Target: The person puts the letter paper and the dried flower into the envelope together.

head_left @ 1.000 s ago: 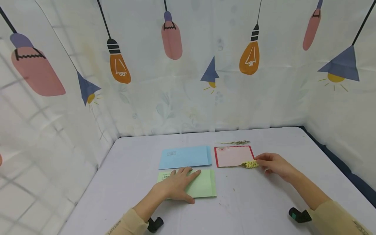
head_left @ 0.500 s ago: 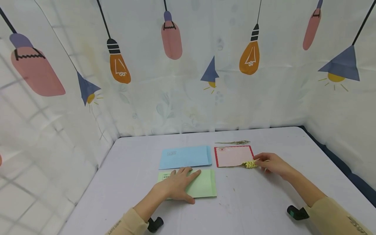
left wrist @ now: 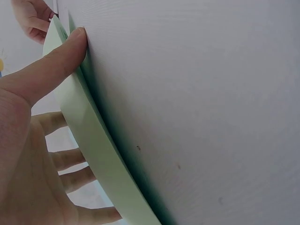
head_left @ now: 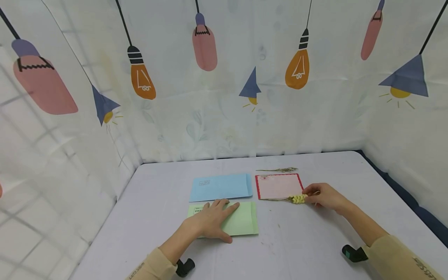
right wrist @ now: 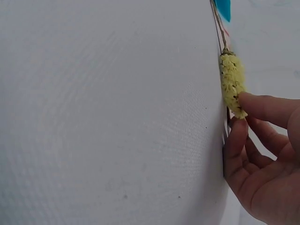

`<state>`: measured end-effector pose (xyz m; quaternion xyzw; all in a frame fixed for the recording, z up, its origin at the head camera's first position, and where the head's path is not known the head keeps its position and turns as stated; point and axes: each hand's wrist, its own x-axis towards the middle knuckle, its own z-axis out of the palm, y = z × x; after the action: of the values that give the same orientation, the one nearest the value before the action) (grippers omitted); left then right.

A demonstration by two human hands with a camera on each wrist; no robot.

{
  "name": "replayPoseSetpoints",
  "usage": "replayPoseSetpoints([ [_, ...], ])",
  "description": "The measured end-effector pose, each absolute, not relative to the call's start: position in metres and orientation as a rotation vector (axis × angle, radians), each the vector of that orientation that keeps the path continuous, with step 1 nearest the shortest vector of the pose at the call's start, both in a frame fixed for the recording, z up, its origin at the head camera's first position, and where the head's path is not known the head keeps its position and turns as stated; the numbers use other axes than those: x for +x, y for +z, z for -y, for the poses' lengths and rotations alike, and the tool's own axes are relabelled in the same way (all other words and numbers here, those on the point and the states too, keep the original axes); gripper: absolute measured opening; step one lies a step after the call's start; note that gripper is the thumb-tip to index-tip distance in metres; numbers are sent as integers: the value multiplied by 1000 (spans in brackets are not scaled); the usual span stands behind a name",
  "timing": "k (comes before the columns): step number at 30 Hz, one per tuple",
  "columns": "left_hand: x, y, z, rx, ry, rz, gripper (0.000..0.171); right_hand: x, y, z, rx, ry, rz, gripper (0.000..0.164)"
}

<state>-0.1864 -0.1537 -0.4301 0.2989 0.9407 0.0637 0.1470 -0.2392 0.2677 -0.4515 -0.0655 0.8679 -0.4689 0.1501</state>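
In the head view, my left hand (head_left: 210,223) rests on a pale green envelope (head_left: 242,222) with its fingers spread. The left wrist view shows the thumb (left wrist: 63,58) at the envelope's near edge. My right hand (head_left: 325,197) pinches the tip of a yellow dried flower (head_left: 298,199) between thumb and fingers; the right wrist view shows this fluffy flower head (right wrist: 232,82) close up. Its thin stem runs left along the near edge of a pink card (head_left: 278,186) with a red border.
Behind the green envelope lies a light blue envelope (head_left: 220,187). A second dried sprig (head_left: 280,170) lies beyond the card. Small crumbs dot the white tablecloth (head_left: 297,241). A printed curtain (head_left: 210,116) stands behind the table.
The yellow flower head has shifted slightly toward me, just off the card's near edge. My right hand has edged a little left with it, while my left hand stays put.
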Motion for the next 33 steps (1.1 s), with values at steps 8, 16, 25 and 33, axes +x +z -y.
replayPoseSetpoints([
  [8,-186,-431,154,871,179,-2716,104,-237,-453,-268,-227,-1354,-2489,22],
  [16,-186,-432,154,867,190,-2712,104,-237,-455,-270,-242,-1363,-2478,26],
  [25,-187,-431,153,860,192,-2706,105,-237,-455,-275,-272,-1462,-2420,32],
  [33,-186,-430,153,859,201,-2706,105,-237,-457,-275,-321,-1507,-2381,31],
])
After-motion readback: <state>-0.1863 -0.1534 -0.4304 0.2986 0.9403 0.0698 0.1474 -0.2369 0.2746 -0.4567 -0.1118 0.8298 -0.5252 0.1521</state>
